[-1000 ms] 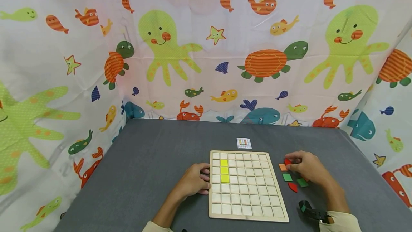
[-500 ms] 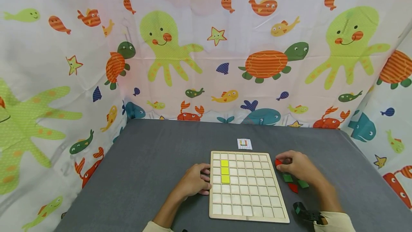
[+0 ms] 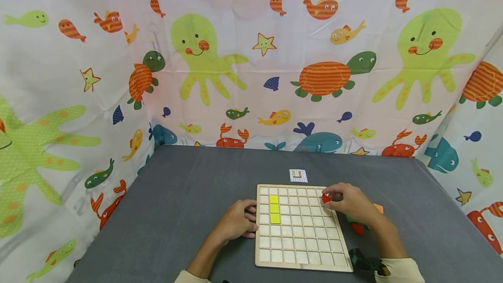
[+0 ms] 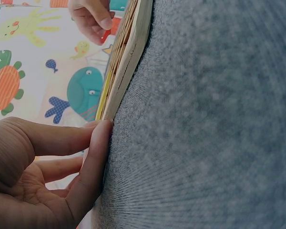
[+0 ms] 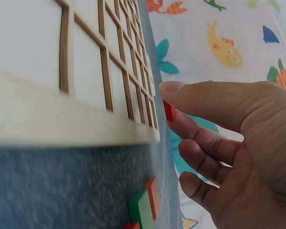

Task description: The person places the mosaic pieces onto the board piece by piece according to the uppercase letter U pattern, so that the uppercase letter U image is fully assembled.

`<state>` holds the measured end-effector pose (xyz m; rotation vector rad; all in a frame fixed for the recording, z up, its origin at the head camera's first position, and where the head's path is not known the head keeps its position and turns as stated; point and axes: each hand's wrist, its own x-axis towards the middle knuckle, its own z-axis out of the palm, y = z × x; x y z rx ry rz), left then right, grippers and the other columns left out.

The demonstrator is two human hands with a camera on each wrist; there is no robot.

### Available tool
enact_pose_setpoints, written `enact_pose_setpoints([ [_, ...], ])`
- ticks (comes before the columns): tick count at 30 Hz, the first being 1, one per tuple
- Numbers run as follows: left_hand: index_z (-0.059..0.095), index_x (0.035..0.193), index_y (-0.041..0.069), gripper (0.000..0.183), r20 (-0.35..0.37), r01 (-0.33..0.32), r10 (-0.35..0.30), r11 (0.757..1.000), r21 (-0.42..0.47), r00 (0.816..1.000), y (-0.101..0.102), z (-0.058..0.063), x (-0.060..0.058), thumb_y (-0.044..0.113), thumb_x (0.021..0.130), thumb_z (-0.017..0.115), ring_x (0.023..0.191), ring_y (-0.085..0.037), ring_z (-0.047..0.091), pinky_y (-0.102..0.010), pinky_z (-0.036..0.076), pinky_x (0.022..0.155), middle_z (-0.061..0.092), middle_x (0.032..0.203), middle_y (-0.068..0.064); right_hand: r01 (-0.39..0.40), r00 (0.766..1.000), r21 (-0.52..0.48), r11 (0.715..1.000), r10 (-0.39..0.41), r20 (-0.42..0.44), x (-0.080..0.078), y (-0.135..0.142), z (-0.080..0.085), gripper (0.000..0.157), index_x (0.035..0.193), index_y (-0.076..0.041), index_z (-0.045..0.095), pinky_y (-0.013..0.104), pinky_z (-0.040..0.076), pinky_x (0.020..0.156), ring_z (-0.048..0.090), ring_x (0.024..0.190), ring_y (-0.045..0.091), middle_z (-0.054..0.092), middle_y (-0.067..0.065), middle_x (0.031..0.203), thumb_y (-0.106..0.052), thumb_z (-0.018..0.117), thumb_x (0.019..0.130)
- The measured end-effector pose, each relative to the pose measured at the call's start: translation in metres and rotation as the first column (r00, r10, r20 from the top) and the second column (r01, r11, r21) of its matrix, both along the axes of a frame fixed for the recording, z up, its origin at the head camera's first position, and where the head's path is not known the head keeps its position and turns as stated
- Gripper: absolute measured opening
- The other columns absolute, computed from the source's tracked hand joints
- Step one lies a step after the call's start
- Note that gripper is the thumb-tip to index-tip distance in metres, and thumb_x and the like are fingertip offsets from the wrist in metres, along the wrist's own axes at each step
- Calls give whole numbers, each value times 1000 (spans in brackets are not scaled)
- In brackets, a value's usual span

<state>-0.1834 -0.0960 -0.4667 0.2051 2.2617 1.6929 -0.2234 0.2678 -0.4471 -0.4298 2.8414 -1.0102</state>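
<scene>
A light wooden grid board [image 3: 300,243] lies flat on the grey table, with several yellow square tiles [image 3: 274,208] in a column at its upper left. My left hand [image 3: 235,220] is at the board's left side, thumb and index finger [image 4: 101,138] pinching its edge. Over the board's upper right corner, my right hand [image 3: 351,202] pinches a small red tile [image 3: 325,198] between thumb and index finger. In the right wrist view, the red tile [image 5: 168,110] stands tilted just beyond the board edge, its shape mostly hidden by the fingers.
Right of the board lie loose tiles, partly hidden under the right arm: an orange tile [image 3: 378,208], a green tile [image 5: 143,208] and a red one [image 3: 357,229]. A small printed pattern card [image 3: 298,175] lies behind the board. A sea-animal curtain [image 3: 251,125] stands behind the table.
My right hand has moved left from the loose tiles to the board's upper right corner, carrying the red tile. My left hand has stayed at the board's left edge.
</scene>
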Motion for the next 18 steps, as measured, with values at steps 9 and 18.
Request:
enact_pose_setpoints([
  [9, 55, 147, -5, 69, -4, -4, 4, 1000, -9, 1000, 1, 0, 0, -16, 82, 77, 97, -23, 66, -37, 67, 62, 59, 122, -16, -68, 998, -19, 998, 68, 2, -2, -18, 0, 33, 122, -7, 76, 30, 50, 69, 54, 91, 19, 66, 2, 101, -18, 82, 91],
  [18, 56, 146, -5, 69, 2, -5, 5, 1000, -2, 1000, 1, 1, 0, -16, 81, 76, 97, -23, 66, -37, 67, 62, 59, 122, -16, -95, 996, 4, 996, 95, 6, -1, -39, 1, 31, 119, -9, 78, 35, 50, 74, 55, 95, 21, 68, -2, 98, -18, 83, 89],
])
